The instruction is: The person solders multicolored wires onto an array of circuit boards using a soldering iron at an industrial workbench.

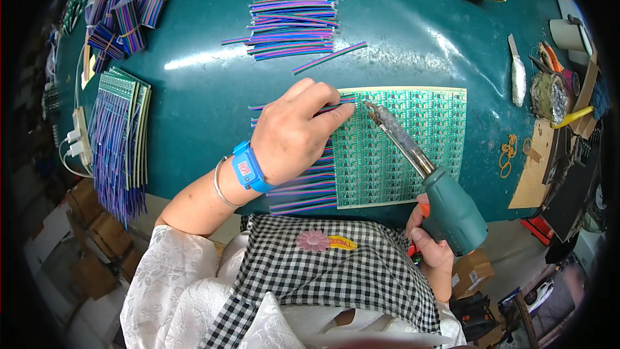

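Wire-to-board soldering in hand, by the look of it. Circuit board panel [400, 155] lies flat by the worktop [200, 123]'s near edge, right of middle. Attached-looking wire rows [303, 187] stick out from its left side, below your left hand [290, 132].

Your left thumb and index are nearly closed, pinching a ribbon wire [349, 99] with its end over the panel's upper left corner. Other left fingers curled under; can't see what they touch.

Your right hand [433, 252] is wrapped on the handle of the soldering iron [426, 174], partly hidden behind it. Tip hangs just right of the wire end; can't tell if it touches the panel.

I'd judge you're on one of the top rows. Next move calls for a still left pinch, conductors lined up on their pads, tip brought in from the right, clear of your thumb. Watch for bridging.

Spare wires [294, 26] sit toward the far edge, wired panels [119, 136] by the left edge.
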